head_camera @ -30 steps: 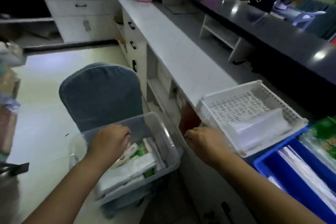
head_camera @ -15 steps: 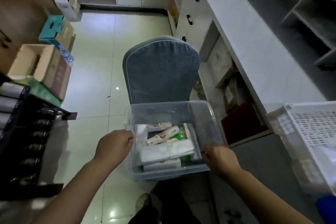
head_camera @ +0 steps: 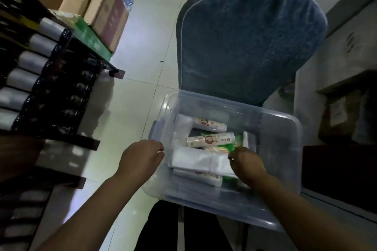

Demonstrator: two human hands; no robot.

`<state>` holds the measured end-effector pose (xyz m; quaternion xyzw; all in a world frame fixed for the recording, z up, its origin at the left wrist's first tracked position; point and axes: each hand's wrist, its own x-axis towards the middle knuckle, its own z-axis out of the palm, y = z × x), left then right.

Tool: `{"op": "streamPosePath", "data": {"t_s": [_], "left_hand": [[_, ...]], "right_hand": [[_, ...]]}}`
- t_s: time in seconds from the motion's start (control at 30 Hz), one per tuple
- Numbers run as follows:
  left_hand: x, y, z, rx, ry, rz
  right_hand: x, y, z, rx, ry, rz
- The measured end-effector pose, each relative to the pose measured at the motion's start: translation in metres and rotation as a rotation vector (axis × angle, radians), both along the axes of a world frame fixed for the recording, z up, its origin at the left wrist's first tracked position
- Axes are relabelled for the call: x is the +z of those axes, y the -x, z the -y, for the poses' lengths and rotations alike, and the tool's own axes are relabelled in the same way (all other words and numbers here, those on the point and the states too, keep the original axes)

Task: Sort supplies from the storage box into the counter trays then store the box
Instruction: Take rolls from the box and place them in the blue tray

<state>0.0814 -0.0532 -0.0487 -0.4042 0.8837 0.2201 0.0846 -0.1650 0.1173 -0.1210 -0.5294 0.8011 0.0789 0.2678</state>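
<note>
A clear plastic storage box (head_camera: 282,128) sits in front of me at the foot of a blue chair. Inside lie a white wrapped packet (head_camera: 191,159), printed paper-wrapped rolls (head_camera: 210,139) and a green pack (head_camera: 229,146). My left hand (head_camera: 140,159) is curled against the box's left rim. My right hand (head_camera: 246,164) reaches inside the box, fingers bent down onto the right end of the white packet. The counter trays are out of view.
The blue padded chair (head_camera: 251,36) stands just behind the box. A black rack of bottles (head_camera: 55,87) and cardboard boxes (head_camera: 95,0) line the left. Cabinet fronts and shelves (head_camera: 346,98) rise at the right. Pale tiled floor (head_camera: 142,57) lies between rack and chair.
My view swung down from the counter and white tray to the box. My right hand left the counter's edge, went to the box's right side, then reached inside onto the white packet.
</note>
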Motion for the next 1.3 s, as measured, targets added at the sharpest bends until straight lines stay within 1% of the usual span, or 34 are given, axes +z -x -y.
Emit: {"op": "streamPosePath", "data": {"t_s": [0.17, 0.27, 0.33, 0.4, 0.5, 0.6, 0.7, 0.77, 0.83, 0.93, 1.0, 1.03, 1.1, 1.17, 1.2, 1.23, 1.3], "left_hand": [[-0.029, 0.02, 0.003, 0.041, -0.025, -0.021], [-0.041, 0.022, 0.007, 0.05, -0.007, -0.013], [-0.046, 0.023, 0.009, 0.067, 0.011, -0.006], [-0.049, 0.023, 0.009, 0.099, 0.017, 0.011], [-0.052, 0.027, 0.007, 0.082, 0.051, 0.048], [-0.051, 0.035, 0.005, 0.01, 0.063, 0.11], [-0.051, 0.045, 0.002, -0.026, -0.005, 0.142], [-0.05, 0.053, 0.001, -0.036, -0.045, 0.106], [-0.047, 0.063, -0.001, -0.096, -0.045, 0.086], [-0.039, 0.078, 0.0, -0.261, 0.036, 0.059], [-0.033, 0.086, 0.006, -0.384, 0.09, 0.09], [-0.032, 0.088, 0.009, -0.427, 0.083, 0.131], [-0.031, 0.088, 0.017, -0.42, 0.045, 0.205], [-0.028, 0.082, 0.025, -0.379, 0.091, 0.238], [-0.025, 0.078, 0.029, -0.367, 0.123, 0.266], [-0.022, 0.074, 0.032, -0.354, 0.141, 0.292], [-0.02, 0.063, 0.039, -0.319, 0.164, 0.315]], "right_hand": [[-0.055, 0.016, 0.039, -0.002, 0.017, -0.01], [-0.086, 0.018, 0.053, 0.034, -0.005, -0.073], [-0.102, 0.02, 0.056, 0.001, -0.059, -0.109], [-0.115, 0.023, 0.054, -0.044, -0.089, -0.103], [-0.125, 0.028, 0.044, -0.044, -0.077, -0.1], [-0.119, 0.031, 0.031, -0.039, -0.046, -0.05], [-0.096, 0.028, 0.02, -0.143, 0.046, 0.057], [-0.075, 0.024, 0.014, -0.217, 0.126, 0.139], [-0.052, 0.021, 0.011, -0.246, 0.183, 0.229], [-0.018, 0.013, 0.017, -0.197, 0.31, 0.352], [-0.001, 0.008, 0.025, -0.137, 0.371, 0.41], [0.003, 0.007, 0.03, -0.105, 0.385, 0.431], [0.001, 0.009, 0.04, -0.091, 0.408, 0.476], [-0.01, 0.014, 0.051, -0.225, 0.45, 0.544], [-0.019, 0.019, 0.056, -0.301, 0.463, 0.543], [-0.031, 0.024, 0.06, -0.339, 0.438, 0.504], [-0.059, 0.029, 0.067, -0.298, 0.303, 0.359]]}}
